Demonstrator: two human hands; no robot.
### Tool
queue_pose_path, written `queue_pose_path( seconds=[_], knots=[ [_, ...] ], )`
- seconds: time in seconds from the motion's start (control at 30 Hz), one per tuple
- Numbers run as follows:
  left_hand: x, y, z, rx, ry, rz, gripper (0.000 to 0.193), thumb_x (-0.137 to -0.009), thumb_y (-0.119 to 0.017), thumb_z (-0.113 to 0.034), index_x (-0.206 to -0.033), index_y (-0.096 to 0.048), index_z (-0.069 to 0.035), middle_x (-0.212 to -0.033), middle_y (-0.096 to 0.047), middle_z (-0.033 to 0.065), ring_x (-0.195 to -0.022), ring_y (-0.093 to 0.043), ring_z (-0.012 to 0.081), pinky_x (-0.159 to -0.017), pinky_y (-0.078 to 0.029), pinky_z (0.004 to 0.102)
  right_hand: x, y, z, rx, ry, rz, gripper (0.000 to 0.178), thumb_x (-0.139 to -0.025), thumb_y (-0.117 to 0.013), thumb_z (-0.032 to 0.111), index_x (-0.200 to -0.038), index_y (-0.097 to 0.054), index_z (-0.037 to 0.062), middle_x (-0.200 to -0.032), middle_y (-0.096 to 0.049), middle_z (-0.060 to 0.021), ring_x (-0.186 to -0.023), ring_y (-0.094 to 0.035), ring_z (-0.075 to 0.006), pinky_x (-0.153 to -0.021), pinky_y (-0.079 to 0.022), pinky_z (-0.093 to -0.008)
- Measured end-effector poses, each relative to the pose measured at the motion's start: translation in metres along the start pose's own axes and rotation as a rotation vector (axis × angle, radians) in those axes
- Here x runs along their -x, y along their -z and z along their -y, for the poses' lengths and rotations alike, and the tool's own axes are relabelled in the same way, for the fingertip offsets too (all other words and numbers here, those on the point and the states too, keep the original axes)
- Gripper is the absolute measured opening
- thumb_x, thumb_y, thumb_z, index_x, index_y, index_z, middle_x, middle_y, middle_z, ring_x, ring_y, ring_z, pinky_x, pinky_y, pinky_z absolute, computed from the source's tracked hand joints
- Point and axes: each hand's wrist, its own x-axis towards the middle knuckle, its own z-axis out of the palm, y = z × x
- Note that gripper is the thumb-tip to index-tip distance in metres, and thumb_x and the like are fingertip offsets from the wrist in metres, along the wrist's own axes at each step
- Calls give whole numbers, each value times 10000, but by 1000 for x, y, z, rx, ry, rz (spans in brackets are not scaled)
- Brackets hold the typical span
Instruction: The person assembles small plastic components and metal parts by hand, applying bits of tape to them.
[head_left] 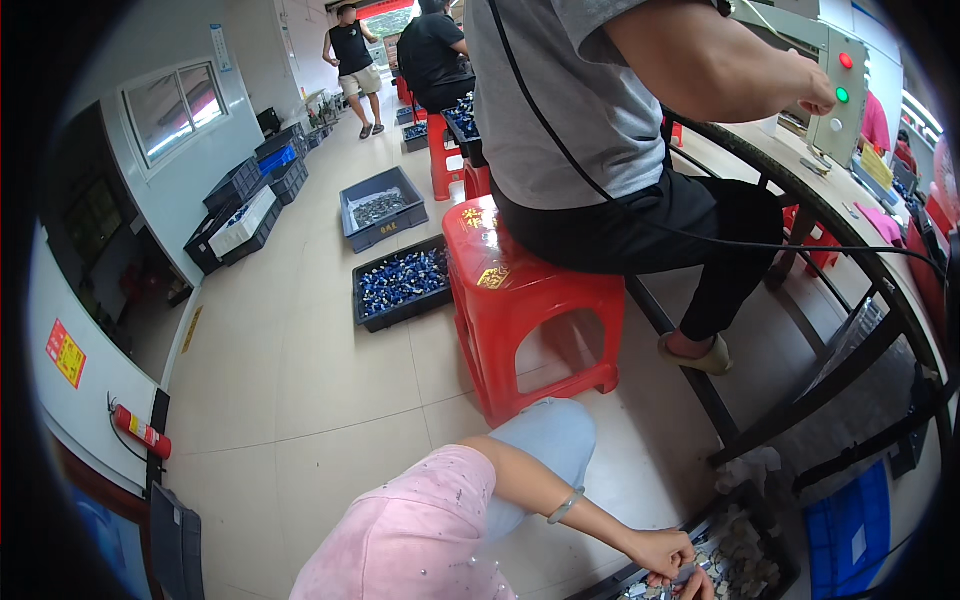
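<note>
My left hand [660, 552], with a pale bangle [566, 506] on its wrist, is low at the right, over a dark bin [775, 525]. Its fingers are curled closed, and whatever they hold is hidden. Just below, my right hand [697, 588] shows only its fingers at the lower edge. They are bent together beside the left fingertips, around something small and greyish that I cannot make out. Many small flat pieces [742, 552], pale and silvery, fill the bin around both hands.
A person in grey [560, 130] sits on stacked red stools [510, 270] ahead, by a workbench [800, 160]. A blue crate [850, 525] stands right of the bin. Bins of blue parts [405, 285] and metal pieces [380, 208] are on the floor. A fire extinguisher [142, 432] is at left.
</note>
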Motion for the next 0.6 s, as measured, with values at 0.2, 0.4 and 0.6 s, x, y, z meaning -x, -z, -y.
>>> queue_pose_path(
  seconds=[0.2, 0.4, 0.6],
  knots=[
    [-6, 1, 8, 6, 13, 14, 42, -725, -488, 40, -687, -480, 57, -597, -618, 146, -460, -614, 144, -415, -487, 237, -2, 2, -1, 40, 8, 11, 198, -871, -618, 109, -934, -659, -74, -799, -676, -130, -648, -601, -156, -589, -503, -268],
    [-10, 5, 15, 25, 33, 11, 52, -713, -501, 48, -673, -467, 49, -587, -609, 144, -471, -624, 151, -408, -486, 239, -4, -1, -7, 29, -1, 18, 210, -875, -617, 122, -942, -656, -72, -822, -674, -126, -662, -594, -155, -590, -494, -265],
    [-12, 4, 16, 13, 44, 15, 110, -716, -500, 53, -647, -419, 27, -550, -566, 119, -495, -636, 159, -405, -491, 246, -4, -1, -11, -7, -26, 9, 218, -876, -618, 125, -950, -651, -77, -822, -670, -122, -674, -587, -150, -597, -490, -262]
  ],
)
